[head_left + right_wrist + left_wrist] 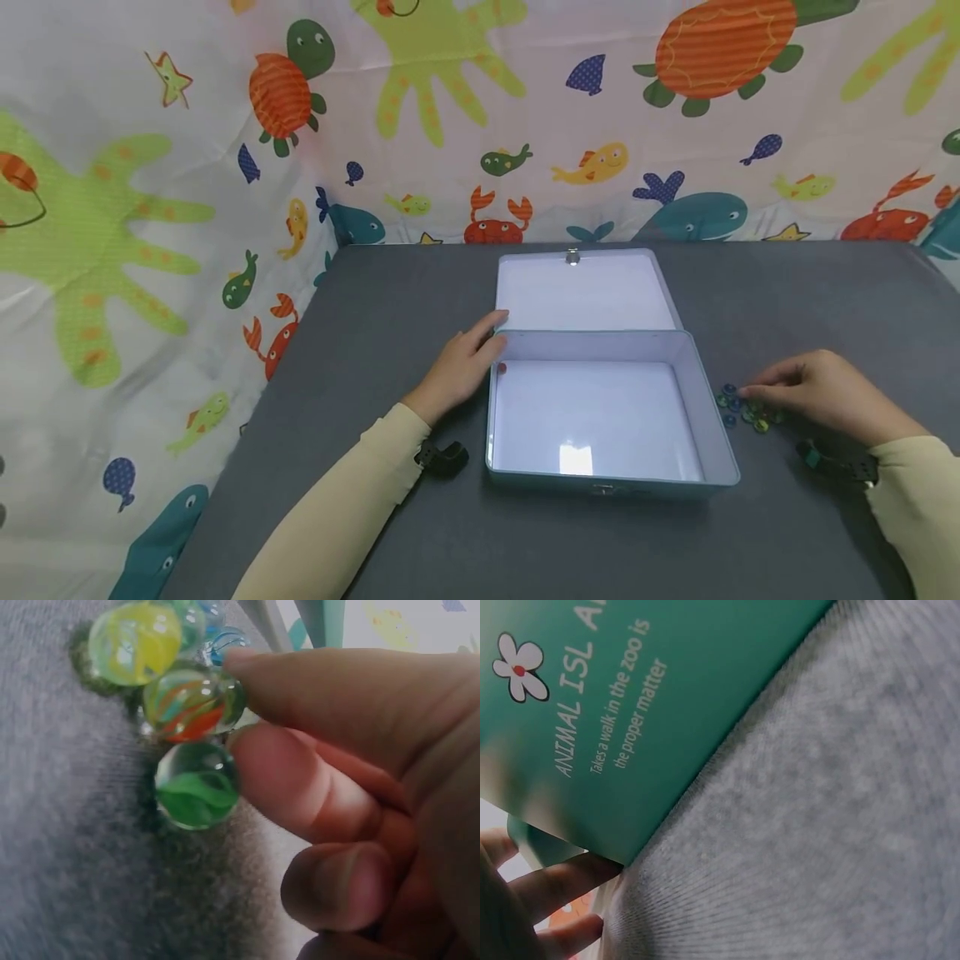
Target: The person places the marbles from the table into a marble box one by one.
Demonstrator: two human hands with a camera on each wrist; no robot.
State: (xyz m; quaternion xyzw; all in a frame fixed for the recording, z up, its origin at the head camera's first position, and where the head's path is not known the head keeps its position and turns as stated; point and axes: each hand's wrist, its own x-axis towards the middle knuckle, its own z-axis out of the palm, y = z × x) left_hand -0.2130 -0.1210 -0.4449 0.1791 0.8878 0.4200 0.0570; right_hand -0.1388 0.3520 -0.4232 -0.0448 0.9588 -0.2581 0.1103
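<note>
Marbles of clear glass with coloured swirls (pixel 734 405) lie bunched on a dark grey, soft-textured bench (pixel 585 550), just beside the right wall of a shallow rectangular metal box, teal-green outside and white within (pixel 600 417). The person's right hand (pixel 832 392) is down at the bunch, thumb and forefinger set to a narrow gap, the other fingers curled under. Close up from that wrist, a marble with orange swirls (pixel 191 705) sits at the gap between those two tips, and a marble with a green swirl (pixel 196 787) lies right by the forefinger (whether either one is actually pinched, I cannot tell). A marble with a yellow swirl (pixel 135 643) is next to them.

Over on the other side, the left hand (pixel 468 358) rests at the box's far left corner, fingers stretched forward, fairly loose and touching it. From that wrist, the box's green side shows white lettering (pixel 570 724) and a white flower with a red centre (pixel 532 666). The white lid (pixel 585 292) stands open at the back, with a small metal clasp (pixel 573 257) at its edge. Both arms wear cream sleeves (pixel 337 508). Beyond the bench hangs a white cloth printed with sea animals (pixel 450 183).
</note>
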